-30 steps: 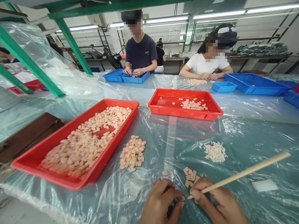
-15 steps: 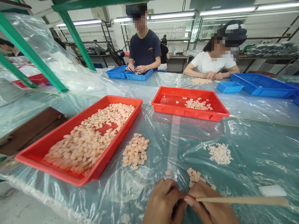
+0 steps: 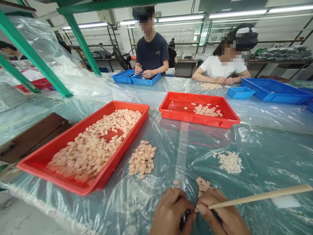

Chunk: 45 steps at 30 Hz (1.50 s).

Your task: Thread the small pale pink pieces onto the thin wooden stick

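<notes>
My left hand (image 3: pixel 168 212) is closed around a small shiny black piece (image 3: pixel 184 219), mostly covered by the fingers. Gripped in my right hand (image 3: pixel 223 212) is a slim pale wooden stick (image 3: pixel 261 197), its far end slanting up to the right. The fingertips of both hands meet over a tiny pale bit. Just beyond the right hand lies a small heap of flat, pale, squarish pieces (image 3: pixel 202 185), partly hidden by it. A lone piece of that sort (image 3: pixel 176 182) rests beyond the left hand.
A red tray (image 3: pixel 107 178) full of pale oval pieces stands left, beside a loose pile of them (image 3: pixel 142 159). Another red tray (image 3: pixel 198 121) is farther back. White scraps (image 3: pixel 230 162) and a white slab (image 3: pixel 286 201) lie right. Two co-workers sit or stand across the table.
The wooden stick's far end has swung upward, from nearly level to a slant. The fingertips have shifted slightly, and more of the black piece shows in the left hand.
</notes>
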Available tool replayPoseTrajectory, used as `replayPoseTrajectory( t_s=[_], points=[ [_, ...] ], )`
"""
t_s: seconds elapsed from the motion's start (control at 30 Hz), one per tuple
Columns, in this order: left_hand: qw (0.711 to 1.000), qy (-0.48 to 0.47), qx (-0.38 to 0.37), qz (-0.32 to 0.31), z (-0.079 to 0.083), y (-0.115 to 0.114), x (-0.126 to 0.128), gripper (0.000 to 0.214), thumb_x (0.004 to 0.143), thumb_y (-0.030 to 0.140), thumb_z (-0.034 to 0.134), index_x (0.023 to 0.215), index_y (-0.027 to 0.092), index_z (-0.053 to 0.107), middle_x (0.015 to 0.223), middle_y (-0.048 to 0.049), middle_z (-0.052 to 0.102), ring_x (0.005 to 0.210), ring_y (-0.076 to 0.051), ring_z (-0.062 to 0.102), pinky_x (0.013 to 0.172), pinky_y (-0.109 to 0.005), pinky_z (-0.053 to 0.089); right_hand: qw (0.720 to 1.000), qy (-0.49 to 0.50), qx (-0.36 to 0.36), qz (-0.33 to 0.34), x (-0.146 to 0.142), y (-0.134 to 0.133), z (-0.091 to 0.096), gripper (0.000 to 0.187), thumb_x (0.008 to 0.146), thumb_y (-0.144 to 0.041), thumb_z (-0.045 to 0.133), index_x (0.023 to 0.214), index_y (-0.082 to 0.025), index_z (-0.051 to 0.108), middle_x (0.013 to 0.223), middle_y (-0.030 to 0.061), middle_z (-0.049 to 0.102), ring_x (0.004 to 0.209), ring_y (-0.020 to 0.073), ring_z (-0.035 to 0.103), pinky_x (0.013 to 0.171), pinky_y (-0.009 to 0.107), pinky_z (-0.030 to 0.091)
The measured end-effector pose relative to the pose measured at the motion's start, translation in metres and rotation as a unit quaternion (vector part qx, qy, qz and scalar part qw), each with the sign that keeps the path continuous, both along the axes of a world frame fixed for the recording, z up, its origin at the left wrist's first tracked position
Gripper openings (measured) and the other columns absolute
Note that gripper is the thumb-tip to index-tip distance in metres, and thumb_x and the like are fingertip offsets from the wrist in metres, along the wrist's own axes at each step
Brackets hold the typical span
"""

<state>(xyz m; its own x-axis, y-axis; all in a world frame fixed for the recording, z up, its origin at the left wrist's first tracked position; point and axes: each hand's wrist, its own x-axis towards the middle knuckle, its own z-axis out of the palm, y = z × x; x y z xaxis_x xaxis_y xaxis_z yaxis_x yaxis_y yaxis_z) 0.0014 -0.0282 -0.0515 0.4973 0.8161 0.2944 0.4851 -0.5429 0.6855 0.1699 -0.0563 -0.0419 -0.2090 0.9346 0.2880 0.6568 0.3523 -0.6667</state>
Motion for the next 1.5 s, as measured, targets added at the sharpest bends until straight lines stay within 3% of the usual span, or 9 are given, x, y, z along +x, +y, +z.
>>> replayPoseTrajectory(
  t_s=[0.2,0.43,0.9,1.0,1.1,1.2,1.3,1.4,1.5],
  points=[
    [1.0,0.0,-0.003,-0.002,0.0,0.0,-0.001,0.012,0.079,0.013,0.057,0.08,0.019,0.067,0.08,-0.0051,0.063,0.073,-0.019,0.06,0.065,-0.027,0.047,1.0,-0.027,-0.004,0.008,-0.003,0.003,-0.004,0.038,0.101,-0.035,0.028,0.071,-0.024,0.048,0.066,-0.0013,0.058,0.064,0.0159,0.059,0.057,0.023,0.044],
    [0.999,0.028,-0.025,-0.018,0.005,0.0,-0.002,0.021,0.068,0.004,0.055,0.079,0.017,0.067,0.082,-0.0062,0.064,0.076,-0.02,0.06,0.067,-0.027,0.049,0.977,-0.098,0.186,0.045,-0.012,0.009,-0.007,0.038,0.101,-0.023,0.029,0.065,-0.022,0.039,0.053,-0.0052,0.051,0.051,0.0125,0.049,0.057,0.027,0.035],
    [0.987,-0.121,-0.104,0.001,0.014,0.0,0.001,0.017,0.069,0.004,0.056,0.075,0.016,0.067,0.069,-0.0027,0.064,0.064,-0.014,0.058,0.062,-0.022,0.044,0.966,0.219,0.007,-0.137,0.009,0.002,0.014,0.031,0.094,-0.035,0.046,0.066,-0.023,0.055,0.062,-0.0029,0.054,0.06,0.0148,0.056,0.058,0.021,0.044],
    [0.93,-0.229,-0.284,0.047,0.02,-0.001,0.006,0.012,0.073,0.018,0.067,0.083,0.017,0.073,0.069,-0.0023,0.065,0.062,-0.012,0.058,0.06,-0.02,0.044,0.967,0.216,0.018,-0.133,0.011,0.004,0.013,0.032,0.093,-0.034,0.046,0.065,-0.023,0.055,0.062,-0.0031,0.053,0.06,0.0145,0.055,0.059,0.021,0.043],
    [0.814,-0.327,-0.478,0.044,0.027,0.003,0.009,0.025,0.068,0.037,0.077,0.083,0.018,0.076,0.066,-0.0016,0.066,0.057,-0.009,0.057,0.057,-0.019,0.044,0.971,0.201,0.037,-0.128,0.017,0.005,0.012,0.031,0.094,-0.032,0.046,0.065,-0.022,0.055,0.062,-0.0029,0.054,0.06,0.0144,0.056,0.059,0.021,0.044],
    [0.741,-0.375,-0.557,0.03,0.033,0.009,0.011,0.032,0.06,0.042,0.083,0.079,0.016,0.076,0.062,-0.0007,0.066,0.052,-0.007,0.056,0.053,-0.017,0.044,0.969,0.199,0.033,-0.143,0.021,0.005,0.011,0.029,0.094,-0.031,0.046,0.067,-0.022,0.055,0.064,-0.0024,0.055,0.061,0.0146,0.056,0.06,0.022,0.044],
    [0.717,-0.39,-0.577,0.033,0.036,0.012,0.011,0.033,0.059,0.04,0.085,0.079,0.015,0.076,0.062,-0.0009,0.066,0.052,-0.006,0.057,0.055,-0.017,0.044,0.965,0.214,0.017,-0.148,0.021,0.004,0.013,0.029,0.094,-0.033,0.047,0.068,-0.022,0.055,0.065,-0.0015,0.055,0.062,0.0155,0.056,0.06,0.023,0.044],
    [0.746,-0.372,-0.55,0.042,0.033,0.012,0.014,0.036,0.059,0.043,0.084,0.079,0.014,0.076,0.063,-0.0016,0.066,0.053,-0.008,0.056,0.055,-0.018,0.044,0.953,0.248,0.011,-0.172,0.016,0.005,0.017,0.032,0.092,-0.038,0.049,0.065,-0.022,0.055,0.063,-0.0015,0.054,0.06,0.0158,0.053,0.059,0.024,0.042],
    [0.831,-0.323,-0.451,0.052,0.029,0.01,0.021,0.029,0.064,0.039,0.08,0.081,0.016,0.076,0.066,-0.0019,0.066,0.055,-0.009,0.055,0.056,-0.02,0.044,0.939,0.278,0.021,-0.201,0.015,0.005,0.022,0.034,0.09,-0.043,0.052,0.062,-0.023,0.057,0.063,-0.0015,0.055,0.063,0.0161,0.053,0.061,0.024,0.041]
  ],
)
